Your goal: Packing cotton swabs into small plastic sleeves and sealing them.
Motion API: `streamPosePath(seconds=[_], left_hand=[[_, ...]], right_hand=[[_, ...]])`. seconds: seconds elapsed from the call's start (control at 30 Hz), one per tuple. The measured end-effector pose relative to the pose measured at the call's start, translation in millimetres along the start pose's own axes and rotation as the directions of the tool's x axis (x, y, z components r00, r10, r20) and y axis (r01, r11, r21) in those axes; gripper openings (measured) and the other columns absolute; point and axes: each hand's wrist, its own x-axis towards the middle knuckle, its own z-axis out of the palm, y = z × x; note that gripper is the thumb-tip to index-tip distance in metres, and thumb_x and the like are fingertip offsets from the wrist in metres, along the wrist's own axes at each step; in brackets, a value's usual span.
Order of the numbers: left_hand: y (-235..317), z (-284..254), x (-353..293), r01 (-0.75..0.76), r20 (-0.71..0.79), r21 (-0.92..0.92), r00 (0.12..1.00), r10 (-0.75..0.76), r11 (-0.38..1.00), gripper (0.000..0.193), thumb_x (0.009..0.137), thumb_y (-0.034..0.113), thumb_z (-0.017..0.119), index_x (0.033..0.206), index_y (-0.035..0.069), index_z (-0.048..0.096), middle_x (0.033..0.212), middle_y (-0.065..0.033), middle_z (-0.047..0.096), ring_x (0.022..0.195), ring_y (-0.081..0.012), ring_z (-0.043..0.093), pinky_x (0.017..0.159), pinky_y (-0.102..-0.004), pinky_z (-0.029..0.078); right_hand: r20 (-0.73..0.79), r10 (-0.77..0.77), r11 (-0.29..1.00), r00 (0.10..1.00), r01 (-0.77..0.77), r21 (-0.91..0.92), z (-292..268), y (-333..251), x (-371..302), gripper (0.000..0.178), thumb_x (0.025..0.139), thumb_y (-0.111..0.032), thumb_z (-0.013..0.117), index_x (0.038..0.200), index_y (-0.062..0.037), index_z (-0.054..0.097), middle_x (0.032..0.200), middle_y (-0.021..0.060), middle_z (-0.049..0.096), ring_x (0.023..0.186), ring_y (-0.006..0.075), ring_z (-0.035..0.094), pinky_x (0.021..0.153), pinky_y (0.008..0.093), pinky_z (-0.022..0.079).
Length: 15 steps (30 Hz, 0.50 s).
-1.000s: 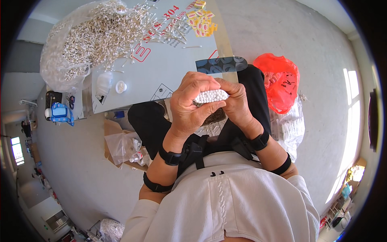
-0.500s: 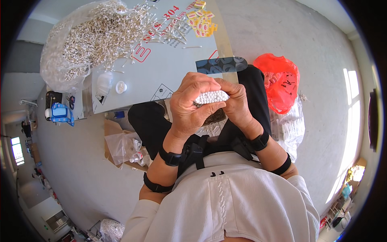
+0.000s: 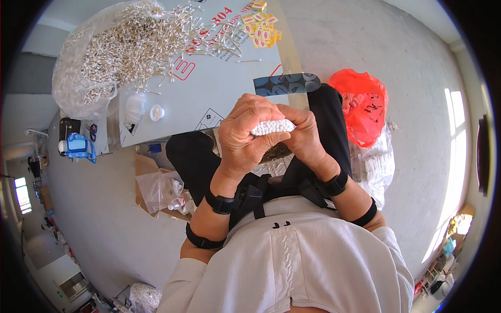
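Note:
Between my two hands, above my lap, is a tight bundle of cotton swabs (image 3: 273, 127), its white tips facing up. My left hand (image 3: 242, 133) wraps round it, fingers over the far side and thumb along the near side. My right hand (image 3: 302, 133) pinches at the bundle's right end; what exactly those fingertips hold is hidden. A clear wrapper seems to surround the swabs, though the hands cover most of it. On the table (image 3: 156, 122) beyond, a large clear bag (image 3: 68, 86) spills a heap of loose swabs (image 3: 135, 47).
Small yellow packets or labels (image 3: 263, 34) lie at the table's far right, near a dark patterned strip (image 3: 287, 84). A white cap (image 3: 156, 112) rests nearer. Right of my leg is a red plastic bag (image 3: 360, 109); a cardboard box (image 3: 146, 169) stands left below the table.
My hands have shifted very slightly on the bundle, the right fingers sliding a little toward the left hand. Everything else stays where it was.

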Motion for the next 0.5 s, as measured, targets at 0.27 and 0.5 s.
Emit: streamPosePath(seconds=[0.27,0.5], left_hand=[[-2.4,-2.8,1.2,-0.007,0.026,-0.029,1.0,0.008,1.0,0.026,0.069,0.013,0.083,0.089,0.005,0.07,0.086,-0.006,0.067,0.086,-0.0219,0.063,0.077,-0.0311,0.052],[2.0,-5.0,5.7,-0.008,0.056,-0.043,0.998,0.01,0.999,0.027,0.07,0.014,0.083,0.091,0.005,0.069,0.092,-0.0067,0.068,0.09,-0.0225,0.063,0.079,-0.032,0.052]], right_hand=[[-0.015,-0.011,1.0,1.0,0.011,0.008,-0.6,-0.1,0.6,0.03,0.079,0.009,0.069,0.108,0.0014,0.068,0.1,0.0028,0.068,0.092,0.0066,0.058,0.081,0.0243,0.05],[-0.009,0.013,1.0,1.0,-0.013,0.026,-4.0,-0.8,0.2,0.031,0.078,0.009,0.07,0.107,0.001,0.069,0.1,0.0034,0.069,0.093,0.0076,0.059,0.084,0.0256,0.05]])
